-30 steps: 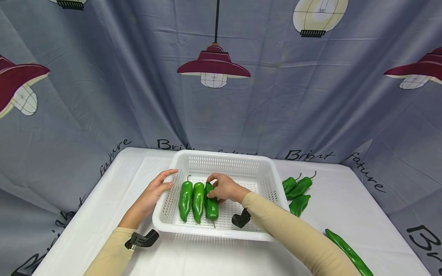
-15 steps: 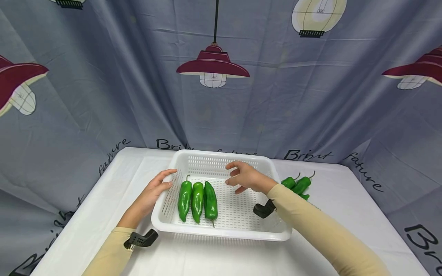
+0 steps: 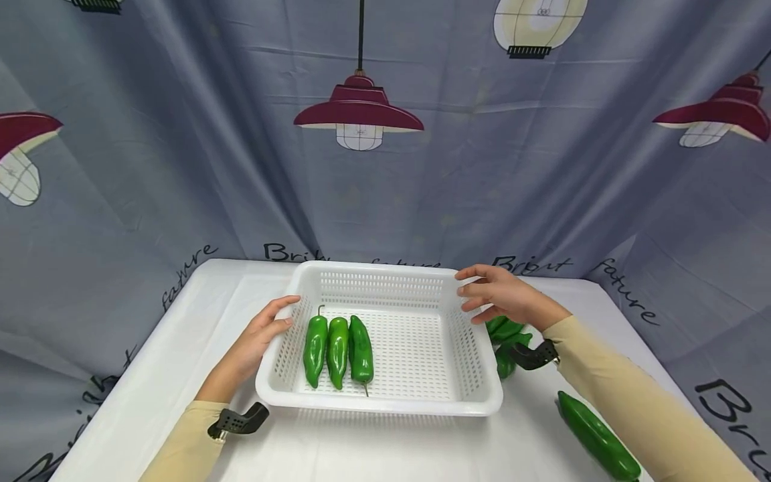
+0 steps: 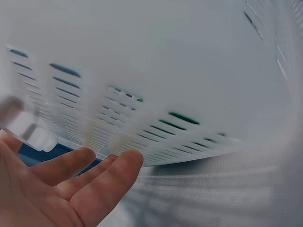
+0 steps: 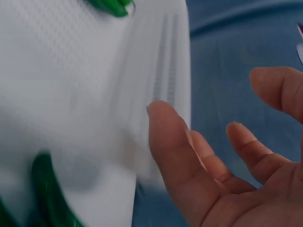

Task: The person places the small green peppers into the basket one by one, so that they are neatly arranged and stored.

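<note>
A white plastic basket (image 3: pixel 434 406) with slotted walls stands on the table. Three green peppers lie side by side in its left half: a left one (image 3: pixel 315 351), a middle one (image 3: pixel 337 353) and a right one (image 3: pixel 361 350). My left hand (image 3: pixel 249 345) rests at the basket's left rim, and the left wrist view shows its extended fingers (image 4: pixel 113 182) along the outer wall. Above the right rim, my right hand (image 3: pixel 502 296) hovers with spread, slightly bent fingers and holds nothing. It partly hides a cluster of green peppers (image 3: pixel 504 338) just outside the basket.
One long green pepper (image 3: pixel 596 435) lies on the white tablecloth (image 3: pixel 373 448) at the front right, beside my right sleeve (image 3: pixel 638 381). A grey-blue curtain (image 3: pixel 470 201) with printed lamps hangs behind the table and on both sides.
My right hand has let go of the rightmost pepper in the basket and moved right, up to the right rim. My left hand has stayed at the left rim.
</note>
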Tool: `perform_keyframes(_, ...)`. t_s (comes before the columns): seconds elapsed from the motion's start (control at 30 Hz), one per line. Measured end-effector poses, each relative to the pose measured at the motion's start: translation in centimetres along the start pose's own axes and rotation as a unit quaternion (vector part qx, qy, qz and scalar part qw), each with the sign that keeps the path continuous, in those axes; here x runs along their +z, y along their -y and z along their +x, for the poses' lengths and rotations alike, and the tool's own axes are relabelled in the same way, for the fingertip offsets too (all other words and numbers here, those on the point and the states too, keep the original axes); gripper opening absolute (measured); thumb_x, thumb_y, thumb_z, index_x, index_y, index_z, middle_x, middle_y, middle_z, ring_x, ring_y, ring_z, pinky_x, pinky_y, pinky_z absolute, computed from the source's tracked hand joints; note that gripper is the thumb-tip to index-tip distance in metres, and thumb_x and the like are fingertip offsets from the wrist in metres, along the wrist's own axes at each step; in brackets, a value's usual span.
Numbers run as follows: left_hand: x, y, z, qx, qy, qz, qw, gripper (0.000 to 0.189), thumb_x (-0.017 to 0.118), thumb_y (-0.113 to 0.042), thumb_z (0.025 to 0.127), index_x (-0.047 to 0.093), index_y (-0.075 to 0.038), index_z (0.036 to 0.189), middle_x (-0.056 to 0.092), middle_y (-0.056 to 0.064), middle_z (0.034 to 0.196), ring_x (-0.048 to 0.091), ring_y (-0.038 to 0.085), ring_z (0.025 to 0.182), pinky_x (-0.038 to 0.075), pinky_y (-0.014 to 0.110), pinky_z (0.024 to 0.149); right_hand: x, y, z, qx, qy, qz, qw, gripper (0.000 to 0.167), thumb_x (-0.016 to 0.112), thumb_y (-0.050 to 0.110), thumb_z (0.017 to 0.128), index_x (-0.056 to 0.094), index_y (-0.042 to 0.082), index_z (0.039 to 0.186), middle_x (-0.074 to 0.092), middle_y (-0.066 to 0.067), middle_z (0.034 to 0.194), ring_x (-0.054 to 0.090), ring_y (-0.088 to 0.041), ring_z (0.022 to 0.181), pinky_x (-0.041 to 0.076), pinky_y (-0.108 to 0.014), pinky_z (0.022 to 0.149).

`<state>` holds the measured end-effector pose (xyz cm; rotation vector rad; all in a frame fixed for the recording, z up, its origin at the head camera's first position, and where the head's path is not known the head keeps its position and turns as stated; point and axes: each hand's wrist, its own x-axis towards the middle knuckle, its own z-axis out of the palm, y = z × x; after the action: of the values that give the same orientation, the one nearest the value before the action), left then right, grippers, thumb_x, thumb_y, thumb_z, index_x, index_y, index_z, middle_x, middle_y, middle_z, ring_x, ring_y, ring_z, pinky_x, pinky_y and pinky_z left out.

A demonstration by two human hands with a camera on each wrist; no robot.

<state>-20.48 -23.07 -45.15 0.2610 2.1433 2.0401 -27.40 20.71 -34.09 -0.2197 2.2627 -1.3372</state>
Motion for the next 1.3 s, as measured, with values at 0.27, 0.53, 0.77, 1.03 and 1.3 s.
perform_keyframes(0.27,0.1,-0.1,0.0,0.007,0.009,-0.004,0.9999,0.05,0.039,-0.016,0.108,0.024,-0.002,0.154,0.021,0.029,0.162,0.059,0.026,0.118,0.06,0.041,0.087,-5.0,-4.6,-4.4,0.02,-0.023,0.014,0.9994,0.069,0.06,0.029,0.103,0.026,0.0,0.156,0.062,-0.007,0.127,0.071,-0.018,0.1,0.063,-0.04,0.083)
perform_keyframes(0.53,0.1,-0.1,0.1,0.007,0.007,0.014,0.9999,0.05,0.039,-0.019,0.109,0.024,-0.005,0.155,0.017,0.027,0.165,0.053,0.037,0.127,0.059,0.041,0.088,-9.4,-11.5,-8.3,0.045,0.039,0.052,0.9968,0.038,0.051,0.025,0.108,0.043,0.022,0.145,0.071,0.012,0.114,0.073,-0.015,0.104,0.063,-0.04,0.082)
perform_keyframes(0.77,-0.2,0.1,0.0,0.008,0.001,0.022,0.9997,0.049,0.041,-0.021,0.109,0.028,-0.008,0.155,0.016,0.027,0.165,0.054,0.034,0.125,0.06,0.04,0.088,-10.7,-16.4,-10.3,0.085,0.059,0.071,0.992,0.024,0.05,0.025,0.107,0.055,0.043,0.122,0.07,0.01,0.12,0.071,-0.016,0.108,0.063,-0.04,0.083)
perform_keyframes(1.03,-0.5,0.1,0.1,0.009,0.004,0.019,0.9998,0.048,0.039,-0.021,0.109,0.026,-0.008,0.154,0.018,0.026,0.165,0.055,0.034,0.123,0.059,0.041,0.087,-10.8,-19.6,-12.3,0.118,0.066,0.068,0.9885,0.039,0.051,0.024,0.107,0.048,0.015,0.144,0.07,0.0,0.124,0.07,-0.019,0.109,0.063,-0.043,0.083)
perform_keyframes(1.3,-0.3,0.1,0.1,0.006,0.007,0.013,0.9999,0.049,0.039,-0.023,0.11,0.027,-0.009,0.155,0.015,0.026,0.166,0.055,0.034,0.125,0.059,0.039,0.087,-9.6,-21.3,-13.7,0.147,0.07,0.065,0.9845,0.051,0.054,0.027,0.106,0.041,-0.001,0.147,0.066,-0.002,0.12,0.068,-0.023,0.107,0.063,-0.045,0.081)
